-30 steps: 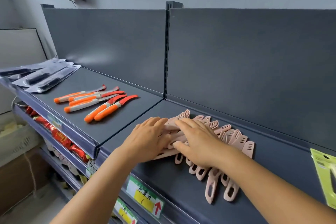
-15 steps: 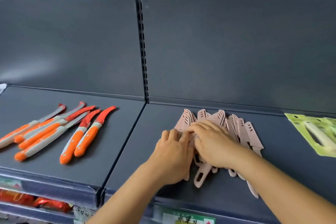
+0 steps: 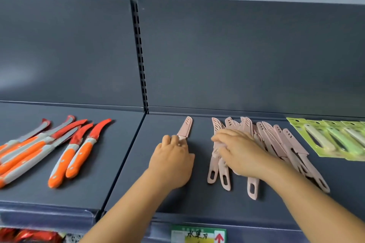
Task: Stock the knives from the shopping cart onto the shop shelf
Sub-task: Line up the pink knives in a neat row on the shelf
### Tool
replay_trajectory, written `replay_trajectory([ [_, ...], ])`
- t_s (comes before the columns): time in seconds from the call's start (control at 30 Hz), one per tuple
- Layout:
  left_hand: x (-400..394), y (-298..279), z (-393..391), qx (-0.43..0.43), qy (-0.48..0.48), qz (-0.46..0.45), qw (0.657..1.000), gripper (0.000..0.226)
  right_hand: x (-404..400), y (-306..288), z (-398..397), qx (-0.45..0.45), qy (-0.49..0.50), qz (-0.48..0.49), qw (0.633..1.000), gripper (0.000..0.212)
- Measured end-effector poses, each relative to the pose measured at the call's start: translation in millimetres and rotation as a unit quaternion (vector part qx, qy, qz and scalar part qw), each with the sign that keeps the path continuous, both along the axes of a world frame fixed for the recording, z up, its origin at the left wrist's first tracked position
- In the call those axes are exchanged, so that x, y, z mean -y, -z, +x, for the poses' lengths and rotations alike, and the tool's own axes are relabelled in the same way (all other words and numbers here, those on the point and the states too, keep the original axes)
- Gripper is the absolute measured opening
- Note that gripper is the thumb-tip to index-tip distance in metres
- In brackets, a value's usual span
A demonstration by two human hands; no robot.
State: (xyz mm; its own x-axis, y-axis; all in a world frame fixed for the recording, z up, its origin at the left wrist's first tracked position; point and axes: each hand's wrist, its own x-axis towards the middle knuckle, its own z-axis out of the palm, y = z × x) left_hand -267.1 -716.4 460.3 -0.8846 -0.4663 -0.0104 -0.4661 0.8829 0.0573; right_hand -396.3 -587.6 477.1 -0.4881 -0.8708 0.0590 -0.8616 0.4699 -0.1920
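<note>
pink matte sheathed knife (image 3: 184,128) lies alone on dark metal shelf (image 3: 197,193), left hand (image 3: 171,161) gripping its handle. right hand (image 3: 240,153) presses flat, fingers relaxed, on fanned pink knife pile (image 3: 276,142) just right.

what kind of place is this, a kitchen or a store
Most likely a store aisle: dark metal display shelving with a slotted upright, a price label on the shelf edge, and grouped stock of sheathed pink knives and orange-handled knives.
</note>
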Motion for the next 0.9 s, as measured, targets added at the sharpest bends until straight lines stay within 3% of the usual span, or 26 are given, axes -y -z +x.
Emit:
replay_trajectory([
  [0.2,20.9,3.6,17.3,-0.018,-0.059,-0.028,0.998,0.052,11.4,7.4,30.9,0.052,-0.034,-0.018,0.998,0.041],
  [0.37,-12.8,-2.1,13.5,-0.075,0.049,0.039,0.995,0.057,2.9,8.0,22.1,-0.023,0.059,-0.059,0.996,0.044],
  [0.47,-37.2,-0.3,1.9,-0.066,0.086,0.077,0.991,0.046,0.2,13.9,17.7,0.013,0.077,-0.038,0.996,0.040],
  [0.9,-35.1,-4.4,-0.3,-0.091,-0.037,0.014,0.995,0.018,-8.2,17.5,11.7,0.052,0.072,-0.100,0.991,0.010],
])
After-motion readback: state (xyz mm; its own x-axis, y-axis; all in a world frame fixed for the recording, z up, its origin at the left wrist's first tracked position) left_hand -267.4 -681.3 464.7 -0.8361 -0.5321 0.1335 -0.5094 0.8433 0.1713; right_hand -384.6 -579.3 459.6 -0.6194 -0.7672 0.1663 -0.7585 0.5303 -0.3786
